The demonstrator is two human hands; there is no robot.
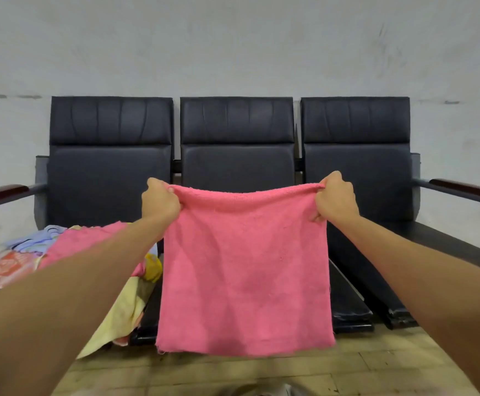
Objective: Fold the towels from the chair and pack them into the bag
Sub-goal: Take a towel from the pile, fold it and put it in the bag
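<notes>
A pink towel (244, 270) hangs spread out in front of the middle seat, its lower edge above the floor. My left hand (160, 200) pinches its top left corner and my right hand (334, 197) pinches its top right corner, both arms stretched forward. On the left seat lies a heap of towels (90, 241): another pink one, pale blue ones behind it, and a pale yellow one (121, 312) drooping over the seat's front edge. An orange and white bag (3, 267) lies flat at the far left of that seat.
A row of three black padded chairs (236, 130) stands against a grey wall, with wooden armrests (467, 188) at both ends. The right seat (439, 238) carries nothing. Pale floor tiles (261, 372) run below the seats.
</notes>
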